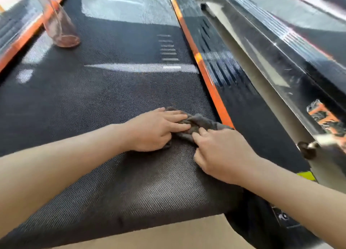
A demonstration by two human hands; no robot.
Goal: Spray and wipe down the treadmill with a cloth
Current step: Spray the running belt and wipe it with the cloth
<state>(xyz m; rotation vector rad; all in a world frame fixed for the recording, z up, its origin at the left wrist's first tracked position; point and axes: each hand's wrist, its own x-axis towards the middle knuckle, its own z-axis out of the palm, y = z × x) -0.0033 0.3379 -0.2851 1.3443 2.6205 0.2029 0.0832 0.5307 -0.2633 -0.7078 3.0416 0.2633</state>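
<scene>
Head view: cloth (pixel 203 121) bunched on belt (pixel 104 99), by its right edge.
Left hand (pixel 155 130) grip: straight fingers press cloth.
Right hand (pixel 222 153) grip: fingers pinch cloth.
Bottle (pixel 60 27): upright, far left on belt.

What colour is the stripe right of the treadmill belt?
Orange; the stripe shows best in the head view.

The treadmill belt (pixel 112 99) is matt black with a fine grainy weave and looks properly rough, while the cloth (pixel 203 122) is soft grey fabric, all crumpled. The side rail (pixel 243 106) is ribbed black with a glossy orange stripe (pixel 209 80). The frame (pixel 265 74) beside it is smooth and shiny, metal by the look of it, and the bottle (pixel 60 26) seems to be clear pinkish plastic.
</scene>
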